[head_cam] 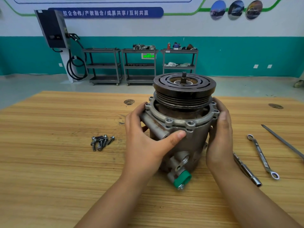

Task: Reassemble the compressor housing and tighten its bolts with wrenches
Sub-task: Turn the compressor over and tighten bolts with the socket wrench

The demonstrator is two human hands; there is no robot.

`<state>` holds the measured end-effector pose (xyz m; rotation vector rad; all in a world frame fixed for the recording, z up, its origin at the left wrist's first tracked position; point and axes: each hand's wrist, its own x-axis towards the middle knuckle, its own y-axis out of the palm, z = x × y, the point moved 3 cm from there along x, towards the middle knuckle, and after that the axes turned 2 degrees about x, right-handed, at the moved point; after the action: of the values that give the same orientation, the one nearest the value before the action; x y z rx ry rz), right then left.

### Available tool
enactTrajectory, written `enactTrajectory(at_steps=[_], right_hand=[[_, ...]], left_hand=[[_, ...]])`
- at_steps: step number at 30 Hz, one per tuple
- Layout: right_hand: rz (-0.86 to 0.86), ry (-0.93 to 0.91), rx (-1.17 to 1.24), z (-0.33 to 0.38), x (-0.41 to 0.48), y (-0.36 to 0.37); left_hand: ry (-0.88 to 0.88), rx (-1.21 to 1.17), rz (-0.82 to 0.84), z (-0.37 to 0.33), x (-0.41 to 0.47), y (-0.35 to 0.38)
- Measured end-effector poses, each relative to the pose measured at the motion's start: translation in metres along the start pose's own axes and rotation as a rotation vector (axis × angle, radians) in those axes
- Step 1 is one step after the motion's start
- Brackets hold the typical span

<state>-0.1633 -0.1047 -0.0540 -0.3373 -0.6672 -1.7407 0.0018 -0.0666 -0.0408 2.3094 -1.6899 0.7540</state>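
Head view. Shows one compressor housing [181, 134] upright at mid-table on the wooden table [49, 162], with one dark grooved pulley [184, 88] on top and one green cap [182, 178] on the lower front port. Two hands on it: left hand [144, 145] wrapped round the left side, thumb pressed flat on the front just under the flange; right hand [220, 139] cupped against the right side, fingertips up at the flange rim. Both gripping, neither spread wide. One heap of bolts [101, 142] left of the housing, roughly five, overlap blocking an exact count. Three long tools to the right: one ring wrench [262, 157] with lettering on the shank, too small to read; one socket driver [246, 170], partly behind the right wrist; one thin dark rod [283, 140] at the far edge. Blue wall banner [105, 13] reads 校企合作/产教融合/成果共享/互利共赢. One green lit exit sign [148, 55]. One dark wall box [52, 28] with a hose. Three grey shelf carts [139, 66] against the wall: left top bare, middle and right tops holding mixed parts, rags on the right cart's middle shelf.
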Motion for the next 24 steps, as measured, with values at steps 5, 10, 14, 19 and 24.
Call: enactTrajectory(at_steps=[5, 10, 14, 19, 24], right_hand=[[0.037, -0.003, 0.025, 0.000, -0.002, 0.006], [0.008, 0.175, 0.064, -0.005, 0.003, 0.002], [0.008, 0.219, 0.065, -0.004, 0.003, 0.002], [-0.002, 0.145, 0.068, 0.003, 0.003, 0.003], [-0.135, -0.026, -0.121, 0.012, -0.001, -0.001]], left_hand=[[0.037, 0.039, -0.120, -0.008, -0.014, 0.010], [0.073, 0.036, -0.145, -0.015, -0.030, 0.018], [0.074, 0.036, -0.152, -0.016, -0.033, 0.022], [0.125, 0.092, -0.096, -0.008, -0.024, 0.016], [0.094, 0.117, 0.009, 0.006, -0.005, 0.013]])
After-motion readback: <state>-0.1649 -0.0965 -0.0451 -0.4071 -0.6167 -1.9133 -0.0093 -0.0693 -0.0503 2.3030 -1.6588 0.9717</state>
